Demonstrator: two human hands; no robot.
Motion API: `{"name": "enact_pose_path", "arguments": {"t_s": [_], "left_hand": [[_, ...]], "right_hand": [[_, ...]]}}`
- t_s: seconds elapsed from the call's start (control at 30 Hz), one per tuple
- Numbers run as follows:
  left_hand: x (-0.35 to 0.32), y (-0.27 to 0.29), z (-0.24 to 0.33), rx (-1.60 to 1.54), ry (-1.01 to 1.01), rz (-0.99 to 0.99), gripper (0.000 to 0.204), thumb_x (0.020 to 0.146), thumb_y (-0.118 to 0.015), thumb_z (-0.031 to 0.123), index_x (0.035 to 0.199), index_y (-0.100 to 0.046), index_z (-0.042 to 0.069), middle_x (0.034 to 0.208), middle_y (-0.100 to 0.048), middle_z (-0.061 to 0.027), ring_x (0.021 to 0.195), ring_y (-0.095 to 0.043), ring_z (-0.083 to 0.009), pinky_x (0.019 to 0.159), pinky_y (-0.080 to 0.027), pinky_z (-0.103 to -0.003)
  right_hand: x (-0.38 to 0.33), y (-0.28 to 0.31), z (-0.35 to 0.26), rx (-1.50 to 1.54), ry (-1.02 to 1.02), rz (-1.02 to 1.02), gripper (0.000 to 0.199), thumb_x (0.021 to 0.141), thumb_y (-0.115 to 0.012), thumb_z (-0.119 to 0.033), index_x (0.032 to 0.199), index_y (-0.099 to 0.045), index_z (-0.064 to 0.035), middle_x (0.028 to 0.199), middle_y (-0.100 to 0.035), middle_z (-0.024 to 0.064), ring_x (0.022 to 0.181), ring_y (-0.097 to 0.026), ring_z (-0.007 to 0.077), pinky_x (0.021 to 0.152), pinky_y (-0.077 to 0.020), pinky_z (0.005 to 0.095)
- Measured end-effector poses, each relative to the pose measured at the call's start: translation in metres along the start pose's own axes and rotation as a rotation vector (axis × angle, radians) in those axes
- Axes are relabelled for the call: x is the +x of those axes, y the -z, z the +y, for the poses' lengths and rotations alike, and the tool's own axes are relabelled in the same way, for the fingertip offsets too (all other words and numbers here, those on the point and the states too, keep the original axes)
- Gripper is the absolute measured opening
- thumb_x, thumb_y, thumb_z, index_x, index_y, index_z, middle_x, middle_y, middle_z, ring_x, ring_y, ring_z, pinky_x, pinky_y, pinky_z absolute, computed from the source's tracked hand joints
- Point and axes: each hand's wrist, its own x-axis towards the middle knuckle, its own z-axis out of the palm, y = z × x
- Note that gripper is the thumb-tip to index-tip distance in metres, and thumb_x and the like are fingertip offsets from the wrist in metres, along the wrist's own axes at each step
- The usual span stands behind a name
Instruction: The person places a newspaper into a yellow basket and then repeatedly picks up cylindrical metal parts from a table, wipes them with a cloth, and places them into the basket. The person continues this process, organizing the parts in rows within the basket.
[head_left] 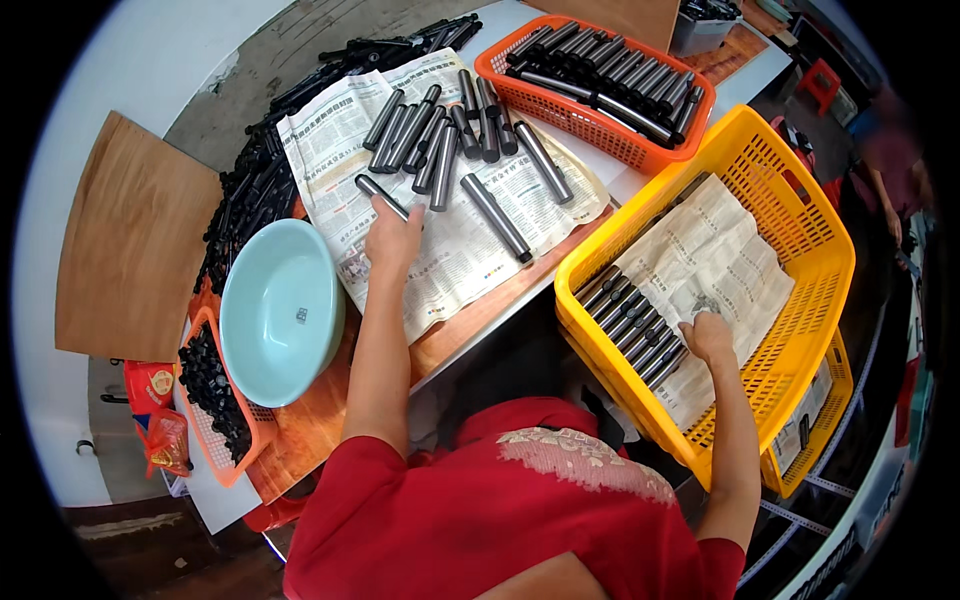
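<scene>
On the newspaper (375, 240) spread over the table, my left hand (392, 240) is closed round a grey metal cylinder (382, 196) with dark ends. Several similar cylinders (438, 165) lie loose beyond it, and another (497, 217) lies apart to its right. My right hand (710, 338) is inside the yellow basket (800, 330), its fingers curled in against the lining newspaper (735, 270); what they hold, if anything, is hidden. Just left of that hand, a row of metal cylinders (632, 325) lies side by side in the basket.
An orange basket (690, 150) full of cylinders stands at the far side. To the left are a pale blue basin (280, 300), an orange basket of small black parts (258, 425) and a heap of dark parts (250, 190). A person (885, 150) is at the far right.
</scene>
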Motion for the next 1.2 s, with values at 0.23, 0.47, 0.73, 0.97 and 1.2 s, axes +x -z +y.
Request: {"name": "enact_pose_path", "arguments": {"t_s": [0.23, 0.47, 0.73, 0.97, 1.2], "left_hand": [[0.001, -0.008, -0.015, -0.527, 0.189, 0.075, 0.068, 0.077, -0.064, 0.024, 0.129, -0.031, -0.006, 0.092, -0.063, -0.0223, 0.082, -0.063, -0.0348, 0.071, -0.051, -0.042], [-0.052, 0.003, -0.023, -1.801, 0.109, -0.628, 0.036, 0.077, -0.058, -0.002, 0.112, -0.054, 0.001, 0.099, -0.063, -0.0157, 0.089, -0.062, -0.0292, 0.075, -0.052, -0.038], [-0.145, -0.010, 0.061, -2.080, -0.012, -1.244, 0.035, 0.075, -0.059, -0.007, 0.107, -0.058, 0.007, 0.111, -0.062, -0.0149, 0.111, -0.056, -0.0298, 0.099, -0.041, -0.042], [-0.186, -0.013, 0.093, -2.018, -0.058, -1.467, 0.032, 0.078, -0.062, -0.004, 0.105, -0.059, 0.012, 0.115, -0.059, -0.0076, 0.112, -0.053, -0.0263, 0.098, -0.041, -0.041], [-0.198, -0.034, 0.082, -2.013, 0.095, -1.500, 0.032, 0.084, -0.065, 0.007, 0.114, -0.059, 0.015, 0.119, -0.058, -0.0060, 0.112, -0.053, -0.0204, 0.096, -0.041, -0.039]], "right_hand": [[-0.016, 0.050, -0.016, 0.068, 0.081, 0.241, 0.049, 0.087, -0.056, -0.041, 0.066, -0.066, 0.0021, 0.065, -0.061, 0.0236, 0.063, -0.061, 0.0400, 0.061, -0.0484, 0.0463], [-0.049, 0.081, -0.043, 0.294, 0.229, 0.431, 0.025, 0.087, -0.056, -0.021, 0.080, -0.063, 0.0024, 0.074, -0.062, 0.0244, 0.072, -0.061, 0.0410, 0.065, -0.0487, 0.0462], [-0.119, 0.117, -0.134, 0.536, 0.785, 0.651, 0.038, 0.075, -0.071, -0.022, 0.100, -0.057, 0.0017, 0.093, -0.056, 0.0193, 0.088, -0.056, 0.0347, 0.076, -0.0467, 0.0418], [-0.117, 0.102, -0.137, 0.574, 0.774, 0.818, 0.029, 0.071, -0.072, -0.021, 0.084, -0.055, -0.0017, 0.073, -0.050, 0.0108, 0.066, -0.053, 0.0283, 0.056, -0.0446, 0.0376], [-0.119, 0.097, -0.127, 0.577, 0.780, 0.756, 0.030, 0.072, -0.073, -0.022, 0.083, -0.053, -0.0021, 0.073, -0.050, 0.0128, 0.066, -0.054, 0.0298, 0.057, -0.0449, 0.0390]]}}
